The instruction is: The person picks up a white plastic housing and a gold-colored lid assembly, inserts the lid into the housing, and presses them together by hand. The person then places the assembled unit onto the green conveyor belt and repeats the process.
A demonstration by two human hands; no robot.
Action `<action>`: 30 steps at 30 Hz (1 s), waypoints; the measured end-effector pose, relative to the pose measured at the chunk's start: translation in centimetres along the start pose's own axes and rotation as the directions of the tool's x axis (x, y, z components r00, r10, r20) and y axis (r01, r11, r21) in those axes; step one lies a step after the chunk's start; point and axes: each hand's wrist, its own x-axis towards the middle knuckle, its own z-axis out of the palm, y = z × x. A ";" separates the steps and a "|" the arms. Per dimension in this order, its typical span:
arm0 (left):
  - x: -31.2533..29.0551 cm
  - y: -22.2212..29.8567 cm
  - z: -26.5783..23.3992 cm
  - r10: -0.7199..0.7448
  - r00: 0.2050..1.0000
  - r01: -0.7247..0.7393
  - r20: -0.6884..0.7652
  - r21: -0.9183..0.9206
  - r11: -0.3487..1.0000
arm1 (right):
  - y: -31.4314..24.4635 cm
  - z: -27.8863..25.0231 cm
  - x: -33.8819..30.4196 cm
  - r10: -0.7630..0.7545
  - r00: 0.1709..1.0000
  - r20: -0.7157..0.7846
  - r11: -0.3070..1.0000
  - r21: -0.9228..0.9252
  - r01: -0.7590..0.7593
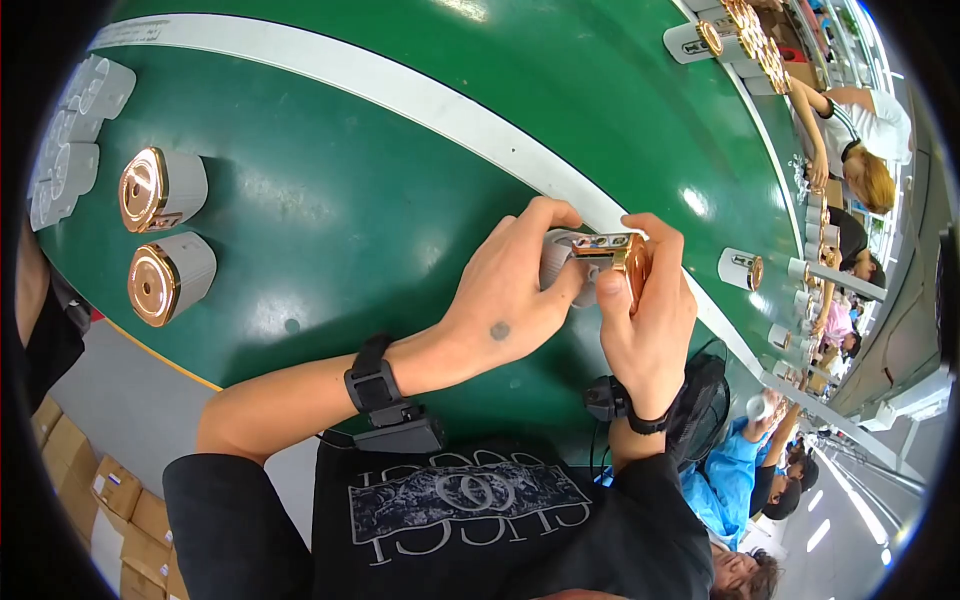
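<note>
Between my two hands, above the green table, is a white device with a shiny rose-gold top (636,268), tilted on its side. My left hand (505,300) is wrapped round its white body, fingers curled at the far side. My right hand (652,325) grips the rose-gold end between thumb and fingers. A narrow panel with small round openings faces up between the hands; the fingers hide much of the rest. Two similar white devices with rose-gold tops (150,190) (160,280) lie on the table to the left, tops facing left.
Translucent white cups (75,150) cluster at the table's far left. A white strip (430,105) divides my table from a green belt (560,80) carrying another device (740,268). Several people work along the right. Cardboard boxes (120,490) stand on the floor at lower left.
</note>
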 end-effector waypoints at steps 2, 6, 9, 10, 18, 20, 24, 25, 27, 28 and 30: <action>-0.1 -0.1 -0.4 0.003 0.999 -0.005 0.041 0.041 0.999 | 0.1 0.2 -0.4 -0.019 1.000 -0.009 0.999 -0.032 0.018; -0.3 -0.4 -1.0 -0.014 0.987 0.004 0.157 0.060 0.998 | 0.0 0.3 -1.3 -0.036 0.999 -0.009 0.995 -0.096 0.035; -0.6 -0.8 -1.1 -0.037 0.969 0.054 0.244 -0.066 0.996 | -0.5 0.0 -1.8 0.020 1.000 0.014 0.994 -0.104 -0.019; -0.6 -0.8 -1.2 0.008 0.964 0.023 0.267 -0.114 0.993 | -0.8 -0.1 -2.1 0.019 1.000 0.006 0.994 -0.105 -0.018; -1.6 0.5 -3.0 0.041 0.932 0.038 0.360 -0.208 0.977 | -3.0 -0.6 -2.8 -0.003 1.000 -0.009 0.992 -0.127 0.002; -1.7 0.2 -2.9 0.036 0.932 0.049 0.360 -0.224 0.973 | -3.0 -0.5 -2.9 -0.023 1.000 0.011 0.980 -0.196 0.025; -1.8 -1.2 -2.2 0.090 0.937 0.008 0.338 -0.278 0.961 | -3.0 -0.3 -3.5 -0.060 0.998 0.023 0.961 -0.269 0.064; -1.8 -1.5 -2.1 0.089 0.937 0.009 0.337 -0.279 0.960 | -2.9 -0.2 -3.5 -0.060 0.998 0.025 0.961 -0.269 0.064; -1.7 -2.0 -2.0 0.131 0.934 -0.036 0.333 -0.276 0.960 | -2.7 0.1 -3.4 -0.080 0.997 0.014 0.953 -0.292 0.081; -1.7 -2.2 -1.9 0.152 0.931 -0.059 0.331 -0.275 0.960 | -2.6 0.2 -3.4 -0.091 0.996 0.009 0.948 -0.304 0.089; -1.6 -2.3 -1.9 0.152 0.930 -0.053 0.336 -0.287 0.957 | -2.2 0.4 -3.3 -0.106 0.994 0.009 0.948 -0.301 0.103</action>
